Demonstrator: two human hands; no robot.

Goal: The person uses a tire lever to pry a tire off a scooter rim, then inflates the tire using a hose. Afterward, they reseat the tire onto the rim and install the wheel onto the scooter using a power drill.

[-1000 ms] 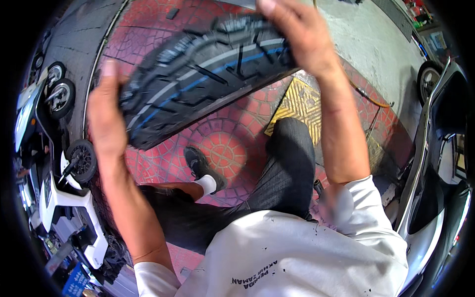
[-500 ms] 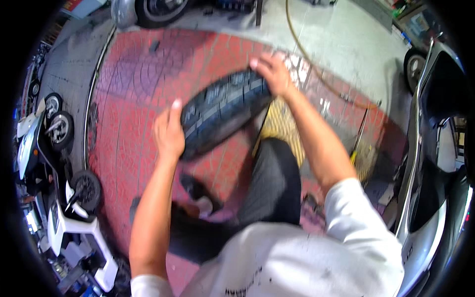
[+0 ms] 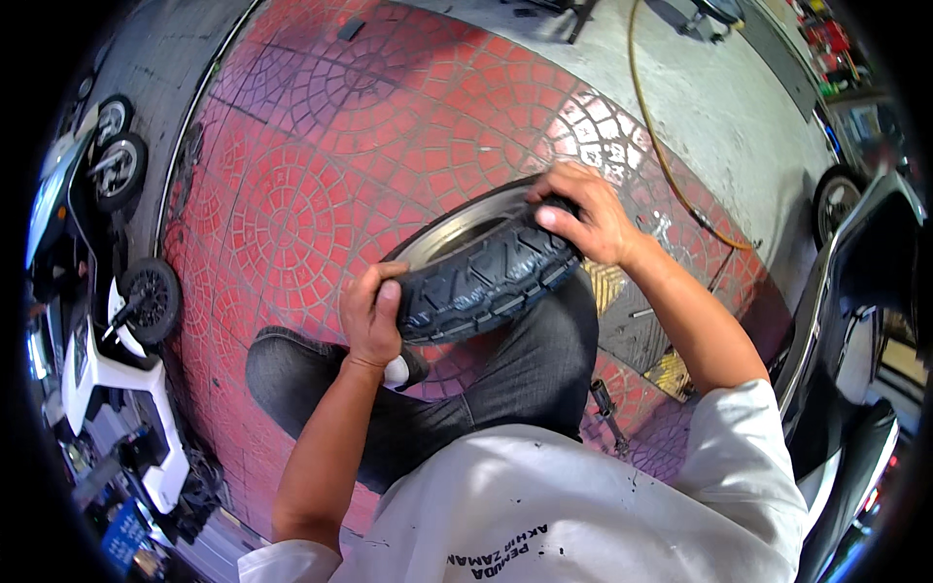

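Note:
A black tyre (image 3: 486, 296) with chunky tread is held up above my bent legs, tilted so that its tread faces me. Inside its far side shows a tan metal rim (image 3: 447, 238). At the tyre's left end my left hand (image 3: 373, 316) is closed on it, the thumb on the tread and the fingers over the sidewall edge. My right hand (image 3: 588, 216) grips the upper right end, its thumb pressed on the tread and its fingers curled over the edge. The underside of the tyre is hidden.
Parked motorbikes (image 3: 126, 398) line the left, and another motorbike (image 3: 836, 389) stands close on the right. A yellow hose (image 3: 653, 136) runs over the pale floor. A metal tool (image 3: 607, 413) lies on the red patterned tiles (image 3: 292, 209) by my right leg.
The tyre has come nearer to my body and tipped, so the metal rim now shows. Both hands have kept hold of it, and the view has shifted.

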